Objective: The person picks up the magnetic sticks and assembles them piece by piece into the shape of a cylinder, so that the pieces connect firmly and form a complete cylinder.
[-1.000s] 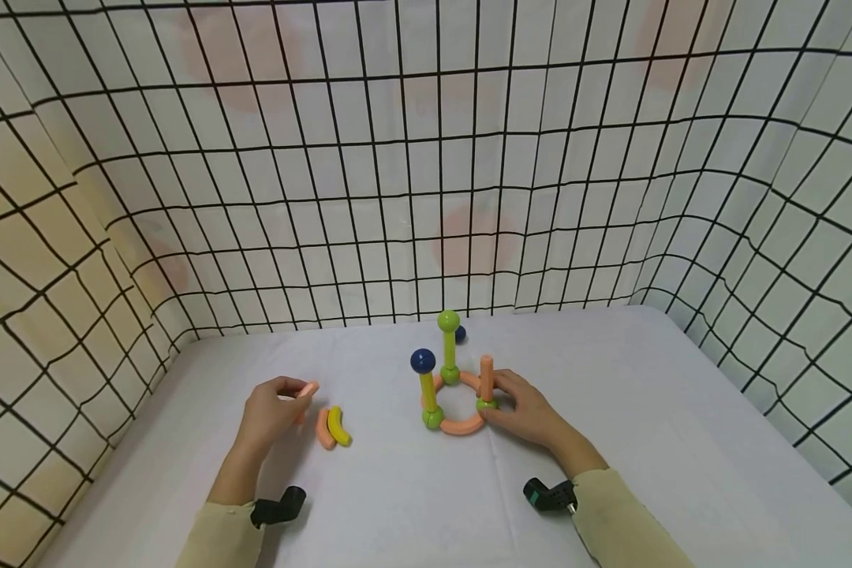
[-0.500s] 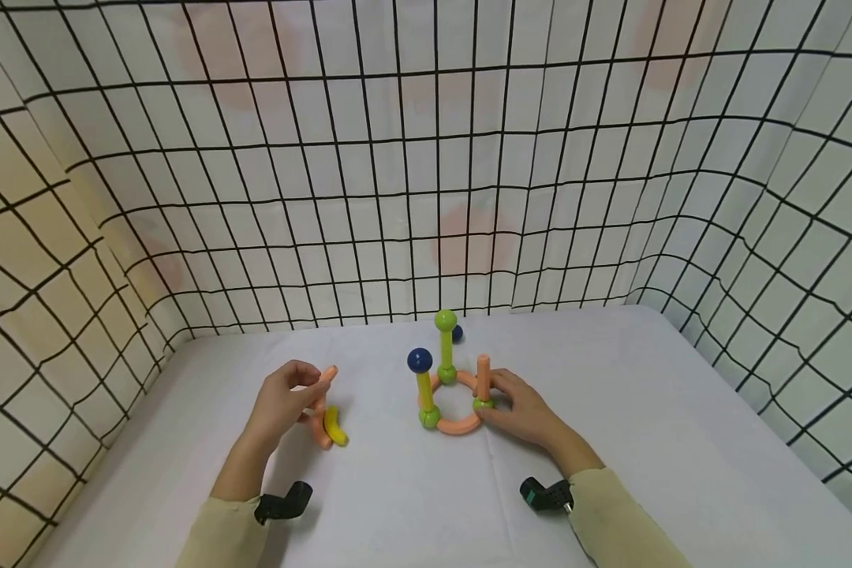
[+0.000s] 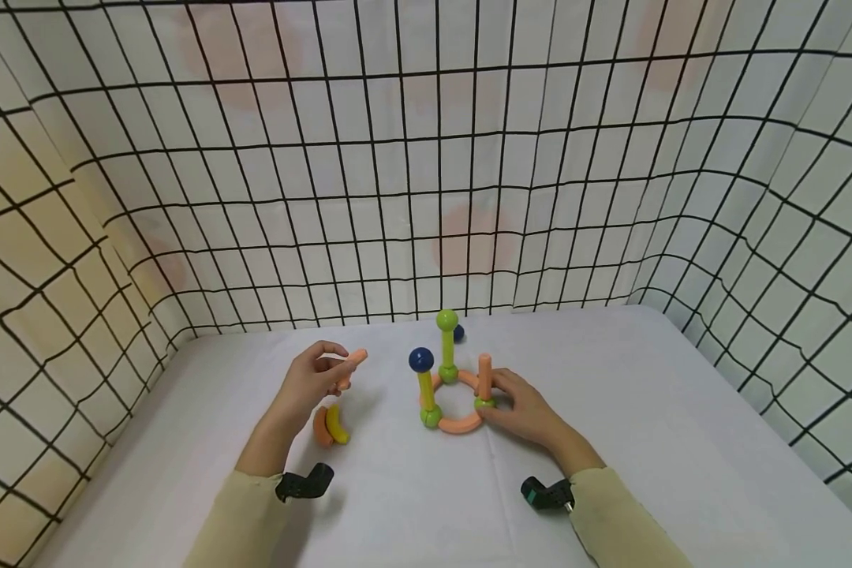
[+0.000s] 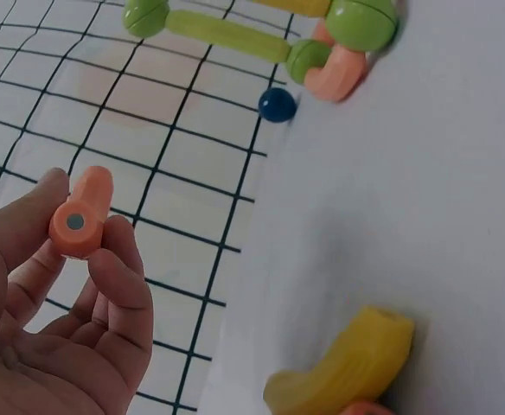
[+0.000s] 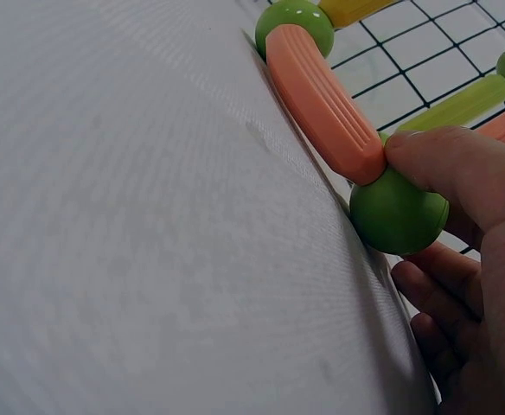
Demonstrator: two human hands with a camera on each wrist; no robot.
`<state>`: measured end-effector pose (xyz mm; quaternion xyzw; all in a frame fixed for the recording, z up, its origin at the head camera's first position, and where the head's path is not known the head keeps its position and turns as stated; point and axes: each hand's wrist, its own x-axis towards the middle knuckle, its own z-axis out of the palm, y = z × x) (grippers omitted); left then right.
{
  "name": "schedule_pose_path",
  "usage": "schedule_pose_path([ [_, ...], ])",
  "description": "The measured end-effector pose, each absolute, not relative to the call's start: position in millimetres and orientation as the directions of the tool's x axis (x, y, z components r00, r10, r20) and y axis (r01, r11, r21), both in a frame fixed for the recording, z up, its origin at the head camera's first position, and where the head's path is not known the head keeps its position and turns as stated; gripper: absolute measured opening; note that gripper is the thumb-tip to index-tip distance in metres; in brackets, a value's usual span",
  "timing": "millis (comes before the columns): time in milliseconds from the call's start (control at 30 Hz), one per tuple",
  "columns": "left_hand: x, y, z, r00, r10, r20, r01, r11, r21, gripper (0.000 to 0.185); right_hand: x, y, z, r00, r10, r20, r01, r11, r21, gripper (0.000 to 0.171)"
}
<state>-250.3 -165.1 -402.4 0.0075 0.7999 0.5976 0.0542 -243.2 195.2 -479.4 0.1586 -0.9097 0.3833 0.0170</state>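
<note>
Left hand: the left hand (image 3: 311, 386) has lifted off the worktop (image 3: 646, 410) and swung toward the middle of the frame over the last second, and it pinches the short orange rod (image 3: 349, 368) between thumb and first fingers (image 4: 118, 285). The left wrist view shows the rod end-on, with a little grey dot in its face.

Where the rod is: up in the air, left of centre in the head view, just short of the ring build (image 3: 454, 394) and not touching it.

Left behind: the yellow curved piece (image 3: 337, 424) and an orange curved piece (image 3: 320, 427) lie side by side on the worktop, below the raised hand.

Right hand: the right hand (image 3: 528, 412) hasn't shifted. Its fingertips pinch the green ball (image 5: 399, 213) at the ring's right joint, under the upright orange post (image 3: 484, 373).

Build: the blue-topped post (image 3: 423, 379) and the green-topped post (image 3: 446, 343) stand upright on the ring, same as before. A loose blue ball (image 4: 277, 105) sits behind it near the grid wall.

What it means: looks like the rod is on its way to the build while the other hand braces it, and it's not joined yet.
</note>
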Motion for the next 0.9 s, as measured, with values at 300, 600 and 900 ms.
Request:
schedule_pose_path([
  [300, -260, -147, -399, -0.988, 0.126, -0.093, -0.065, 0.21, 0.976, 0.029, -242, 195, -479, -0.949, -0.274, 0.153, -0.3, 0.651, -0.697, 0.043],
  [600, -270, -128, -390, -0.981, 0.128, -0.146, -0.129, 0.135, 0.982, 0.037, -243, 195, -480, -0.947, -0.282, 0.154, -0.306, 0.645, -0.7, 0.044],
  [900, -277, -110, -379, -0.984, 0.103, -0.147, -0.137, 0.102, 0.985, 0.032, -242, 196, -478, -0.947, -0.281, 0.153, -0.306, 0.652, -0.694, 0.042],
])
